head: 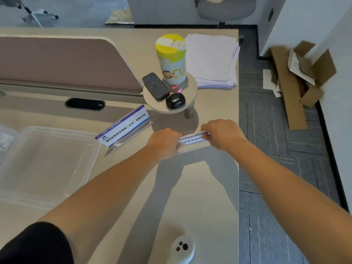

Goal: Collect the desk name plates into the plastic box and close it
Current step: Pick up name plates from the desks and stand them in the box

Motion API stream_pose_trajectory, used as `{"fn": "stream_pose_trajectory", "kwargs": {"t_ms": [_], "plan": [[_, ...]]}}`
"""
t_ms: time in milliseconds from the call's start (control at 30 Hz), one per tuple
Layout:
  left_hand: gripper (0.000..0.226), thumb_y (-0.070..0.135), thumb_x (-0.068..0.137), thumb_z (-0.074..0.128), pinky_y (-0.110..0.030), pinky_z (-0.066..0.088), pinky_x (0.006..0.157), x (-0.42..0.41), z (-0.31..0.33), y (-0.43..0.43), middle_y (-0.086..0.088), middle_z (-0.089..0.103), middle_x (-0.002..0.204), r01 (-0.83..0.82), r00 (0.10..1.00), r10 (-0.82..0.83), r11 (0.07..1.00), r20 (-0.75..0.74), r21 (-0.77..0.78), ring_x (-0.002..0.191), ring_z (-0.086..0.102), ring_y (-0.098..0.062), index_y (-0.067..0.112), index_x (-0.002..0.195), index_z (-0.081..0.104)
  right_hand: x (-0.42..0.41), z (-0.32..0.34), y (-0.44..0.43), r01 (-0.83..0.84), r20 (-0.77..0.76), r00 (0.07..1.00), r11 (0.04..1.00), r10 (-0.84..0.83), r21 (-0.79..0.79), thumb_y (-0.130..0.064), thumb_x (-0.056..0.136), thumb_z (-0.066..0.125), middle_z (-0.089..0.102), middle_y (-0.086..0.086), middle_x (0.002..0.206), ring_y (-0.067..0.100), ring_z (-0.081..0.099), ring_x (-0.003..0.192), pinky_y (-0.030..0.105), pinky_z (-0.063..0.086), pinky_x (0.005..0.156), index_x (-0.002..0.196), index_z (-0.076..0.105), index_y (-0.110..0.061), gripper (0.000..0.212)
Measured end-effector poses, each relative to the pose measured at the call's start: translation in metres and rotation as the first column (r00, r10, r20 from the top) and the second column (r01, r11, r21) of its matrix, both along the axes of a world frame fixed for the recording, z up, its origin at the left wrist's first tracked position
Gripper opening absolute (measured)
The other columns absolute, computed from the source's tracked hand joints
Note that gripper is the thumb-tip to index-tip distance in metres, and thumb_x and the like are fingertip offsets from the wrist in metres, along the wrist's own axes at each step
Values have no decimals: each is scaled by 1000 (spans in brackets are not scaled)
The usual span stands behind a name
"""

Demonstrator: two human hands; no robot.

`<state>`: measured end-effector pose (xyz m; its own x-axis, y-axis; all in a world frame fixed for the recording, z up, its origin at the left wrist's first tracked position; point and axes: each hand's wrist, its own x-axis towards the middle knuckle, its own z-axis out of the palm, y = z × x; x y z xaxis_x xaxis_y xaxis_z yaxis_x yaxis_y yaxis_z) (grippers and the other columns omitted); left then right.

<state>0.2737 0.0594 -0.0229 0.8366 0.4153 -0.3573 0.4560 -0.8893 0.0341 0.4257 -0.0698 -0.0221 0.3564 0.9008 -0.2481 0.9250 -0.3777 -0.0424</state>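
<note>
A clear acrylic name plate (192,141) with a white and blue card lies near the desk's right edge. My left hand (164,141) grips its left end and my right hand (222,135) grips its right end. A second name plate (124,128) with blue borders and dark lettering stands tilted on the desk to the left of my hands. The clear plastic box (89,147) sits open at the left, and I see nothing inside it. A clear lid or second container (5,138) shows at the far left edge.
A small round stand (193,92) behind my hands carries a yellow-lidded canister (171,58), a dark case (155,86) and a black pod (175,101). A paper stack (211,58) lies at the back right. A white device (182,248) sits near the front edge. The desk ends just right of my hands.
</note>
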Motion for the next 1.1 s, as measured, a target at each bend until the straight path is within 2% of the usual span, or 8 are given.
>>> {"fn": "stream_pose_trajectory", "kwargs": {"t_ms": [267,400,600,667,800,933,1033,1100], "plan": [[30,43,100,44,-33,45,71,-165,70,22,-5,64,111,-143,985,128,981,115,132,97,61,-25,23,118,56,-137,78,49,-134,23,991,976,132,172,-43,94,55,71,2,103,26,64,93,38,55,75,108,68,-28,24],[32,42,99,43,-31,41,69,-273,106,37,-5,64,109,-229,965,203,961,165,158,91,59,-26,24,121,56,-229,117,75,-192,76,981,952,179,239,-57,91,55,70,1,108,25,64,96,32,46,67,115,66,-31,37],[26,41,100,42,-29,38,58,-443,142,70,3,53,83,-380,911,338,911,237,162,70,51,-20,23,108,59,-373,154,117,-17,-217,971,936,99,352,-65,85,57,62,4,127,28,61,106,41,53,84,135,49,-24,65],[26,40,100,43,-29,37,54,-499,151,82,2,52,77,-446,874,394,883,284,148,65,51,-21,21,104,60,-426,157,135,78,-412,905,910,107,408,-64,87,57,57,7,134,28,59,112,39,50,90,139,43,-20,70],[28,40,99,45,-30,43,59,-583,157,108,1,50,69,-565,778,485,818,399,106,66,54,-26,16,99,60,-516,166,175,267,-774,626,907,94,325,-65,87,55,45,0,141,22,48,124,33,38,92,149,29,-23,79],[28,41,99,46,-30,41,59,-631,163,132,0,55,73,-617,729,521,781,444,98,66,55,-25,16,96,59,-578,176,225,332,-903,424,916,70,227,-72,78,59,33,1,156,27,43,134,51,42,106,152,21,-30,93],[29,41,98,46,-32,47,63,-657,165,157,-2,58,75,-647,688,547,760,477,63,67,57,-27,15,93,58,-612,178,268,395,-921,379,885,88,247,-67,79,62,39,0,148,30,47,131,55,43,104,142,32,-33,77],[28,41,98,46,-34,48,64,-668,165,178,-1,55,72,-662,678,554,746,483,74,67,56,-27,16,88,54,-628,173,296,427,-938,326,866,119,259,-62,81,61,45,2,138,26,59,111,48,50,92,132,37,-33,64]]}}
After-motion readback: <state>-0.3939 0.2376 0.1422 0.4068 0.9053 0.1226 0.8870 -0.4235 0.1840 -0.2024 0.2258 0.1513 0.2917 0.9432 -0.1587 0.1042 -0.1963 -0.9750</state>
